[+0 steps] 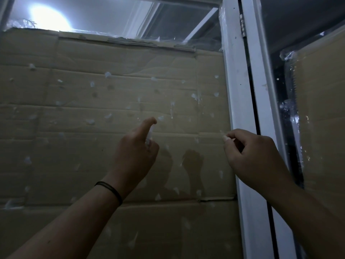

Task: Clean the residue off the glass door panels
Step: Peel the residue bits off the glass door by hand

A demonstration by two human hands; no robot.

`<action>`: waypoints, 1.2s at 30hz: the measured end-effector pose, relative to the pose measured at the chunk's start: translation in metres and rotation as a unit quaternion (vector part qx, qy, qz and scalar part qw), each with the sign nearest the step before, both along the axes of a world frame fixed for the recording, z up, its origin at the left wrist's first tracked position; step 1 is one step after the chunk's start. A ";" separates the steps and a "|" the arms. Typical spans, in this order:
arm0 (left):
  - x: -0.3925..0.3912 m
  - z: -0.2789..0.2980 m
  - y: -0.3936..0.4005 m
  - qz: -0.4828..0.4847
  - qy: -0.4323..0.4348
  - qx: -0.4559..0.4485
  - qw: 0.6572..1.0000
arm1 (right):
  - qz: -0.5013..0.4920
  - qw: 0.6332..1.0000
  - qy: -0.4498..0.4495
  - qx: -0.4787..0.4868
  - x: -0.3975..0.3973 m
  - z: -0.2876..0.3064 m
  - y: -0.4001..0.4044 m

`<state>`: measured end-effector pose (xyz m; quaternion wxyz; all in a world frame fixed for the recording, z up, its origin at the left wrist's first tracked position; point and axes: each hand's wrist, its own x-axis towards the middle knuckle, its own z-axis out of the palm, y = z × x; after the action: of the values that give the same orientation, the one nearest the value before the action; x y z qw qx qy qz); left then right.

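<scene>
Head view: the person faces a glass door panel backed by flattened cardboard, with a white door frame along its right edge. Pale blobs of residue dot the glass all over, thickest across the middle band and scattered again low down. A bright light glares through the uncovered strip of glass above the cardboard.

The left hand is raised to the glass near the centre. Its index finger is stretched up towards a blob, and the other fingers curl around a small whitish thing, perhaps a scraper or a strip of peeled residue; what it is cannot be told. A dark band circles that wrist.

The right hand is close to the frame, its fingers drawn together in a pinch at a small whitish bit against the glass.

A second panel, also backed by cardboard and wrapped in shiny plastic film, stands beyond the frame to the right.

By the look of it, the step in hand is picking single spots off the first panel, and most of the work remains. The next move likely calls for lifting the pinched bit cleanly away, then moving on to the neighbouring blobs, with enough pressure at each blob's edge that it comes off whole rather than smearing.
</scene>
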<state>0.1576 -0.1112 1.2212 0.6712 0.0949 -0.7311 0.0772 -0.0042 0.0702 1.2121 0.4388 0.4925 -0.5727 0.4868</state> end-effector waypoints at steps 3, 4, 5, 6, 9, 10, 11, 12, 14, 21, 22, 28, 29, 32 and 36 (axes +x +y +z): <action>-0.004 -0.001 0.005 -0.020 0.007 -0.001 1.000 | -0.003 1.000 -0.003 -0.004 -0.001 -0.001 0.002; -0.006 -0.001 0.007 -0.023 0.009 -0.001 1.000 | -0.006 1.000 -0.003 -0.004 -0.002 -0.002 0.003; -0.008 -0.002 0.009 -0.024 0.008 -0.004 1.000 | -0.008 1.000 -0.003 -0.004 -0.002 -0.003 0.005; -0.010 -0.002 0.011 -0.025 0.004 -0.010 1.000 | -0.010 1.000 -0.003 -0.004 -0.003 -0.004 0.006; -0.020 -0.004 0.020 -0.033 -0.020 -0.022 0.999 | -0.018 1.000 -0.012 -0.002 -0.006 -0.007 0.011; -0.024 -0.005 0.023 -0.036 -0.029 -0.019 0.999 | -0.024 1.000 -0.014 -0.002 -0.008 -0.008 0.013; -0.029 -0.007 0.027 -0.039 -0.037 -0.014 0.998 | -0.031 0.999 -0.016 -0.002 -0.009 -0.010 0.015; -0.033 -0.008 0.031 -0.044 -0.043 -0.010 0.998 | -0.036 0.999 -0.019 -0.002 -0.011 -0.011 0.017; -0.044 -0.009 0.038 -0.058 -0.054 -0.005 0.997 | -0.042 0.999 -0.027 -0.001 -0.014 -0.012 0.022; -0.079 0.002 0.065 -0.081 -0.061 -0.014 0.995 | -0.061 0.997 -0.038 0.000 -0.021 -0.014 0.041; -0.082 0.004 0.068 -0.086 -0.061 -0.016 0.994 | -0.063 0.997 -0.038 0.000 -0.021 -0.015 0.043; -0.093 0.007 0.075 -0.090 -0.074 -0.031 0.993 | -0.077 0.996 -0.047 -0.001 -0.027 -0.017 0.053; -0.093 0.006 0.076 -0.089 -0.079 -0.036 0.992 | -0.078 0.996 -0.045 -0.001 -0.028 -0.017 0.054; -0.096 0.003 0.078 -0.097 -0.076 -0.040 0.992 | -0.078 0.996 -0.042 -0.001 -0.029 -0.017 0.058; -0.099 -0.001 0.078 -0.146 -0.051 -0.019 0.988 | -0.078 0.996 -0.046 0.001 -0.030 -0.019 0.061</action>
<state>0.0583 -0.0328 1.2199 0.6385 -0.0295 -0.7691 -0.0034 -0.0347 0.1311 1.1932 0.4481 0.4235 -0.6295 0.4728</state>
